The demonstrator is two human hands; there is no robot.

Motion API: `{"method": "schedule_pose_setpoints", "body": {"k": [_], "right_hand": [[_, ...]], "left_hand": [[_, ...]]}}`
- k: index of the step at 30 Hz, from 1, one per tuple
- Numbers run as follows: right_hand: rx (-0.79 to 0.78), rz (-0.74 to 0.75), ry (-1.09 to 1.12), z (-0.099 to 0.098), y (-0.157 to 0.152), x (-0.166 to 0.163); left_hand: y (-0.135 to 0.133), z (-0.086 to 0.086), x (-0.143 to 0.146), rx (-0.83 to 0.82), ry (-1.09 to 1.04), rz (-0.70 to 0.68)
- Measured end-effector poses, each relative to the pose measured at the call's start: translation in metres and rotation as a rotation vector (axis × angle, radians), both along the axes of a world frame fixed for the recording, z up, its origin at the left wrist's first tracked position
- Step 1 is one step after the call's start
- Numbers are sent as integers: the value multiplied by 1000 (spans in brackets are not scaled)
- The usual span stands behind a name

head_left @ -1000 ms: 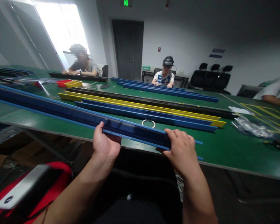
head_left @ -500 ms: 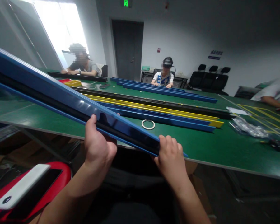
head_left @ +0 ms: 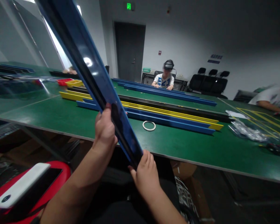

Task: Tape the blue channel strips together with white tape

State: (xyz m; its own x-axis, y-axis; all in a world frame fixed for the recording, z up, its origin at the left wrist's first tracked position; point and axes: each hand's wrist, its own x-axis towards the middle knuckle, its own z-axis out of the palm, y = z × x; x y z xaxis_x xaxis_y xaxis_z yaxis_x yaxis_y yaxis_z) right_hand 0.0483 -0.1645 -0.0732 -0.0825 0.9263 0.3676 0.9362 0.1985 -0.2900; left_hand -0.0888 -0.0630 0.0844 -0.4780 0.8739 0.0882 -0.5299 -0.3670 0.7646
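A long dark blue channel rail [head_left: 88,67] rises steeply from my lap toward the upper left, off the green table [head_left: 60,116]. My left hand [head_left: 105,129] is wrapped round its middle part from the left side. My right hand [head_left: 144,174] grips its lower end, just below the table's near edge. Both hands are closed on the rail. The rail's top end runs out of view.
Blue, yellow and black rails [head_left: 168,118] lie lengthwise across the table, with a white tape ring [head_left: 149,125] in front of them. Red and yellow bins [head_left: 70,82] stand far left. Clear plastic bags [head_left: 247,130] lie right. A person [head_left: 165,77] sits opposite. A white phone [head_left: 18,186] rests by my left arm.
The rail has been lifted off the table and swung up, from lying flat to nearly upright. Both hands stayed on it; my right hand dropped lower and nearer to me.
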Motion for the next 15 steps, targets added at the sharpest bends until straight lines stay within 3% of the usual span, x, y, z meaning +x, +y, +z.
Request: {"method": "schedule_pose_setpoints", "body": {"k": [4, 9, 11, 15], "right_hand": [[-72, 31, -63, 5, 4, -7], [-239, 164, -219, 53, -2, -1], [-181, 242, -224, 79, -7, 7], [94, 450, -212, 132, -16, 28]], "left_hand": [[5, 0, 4, 37, 153, -53], [-2, 10, 4, 100, 442, 5], [-7, 16, 5, 146, 622, 8], [-12, 22, 11, 156, 971, -67]]}}
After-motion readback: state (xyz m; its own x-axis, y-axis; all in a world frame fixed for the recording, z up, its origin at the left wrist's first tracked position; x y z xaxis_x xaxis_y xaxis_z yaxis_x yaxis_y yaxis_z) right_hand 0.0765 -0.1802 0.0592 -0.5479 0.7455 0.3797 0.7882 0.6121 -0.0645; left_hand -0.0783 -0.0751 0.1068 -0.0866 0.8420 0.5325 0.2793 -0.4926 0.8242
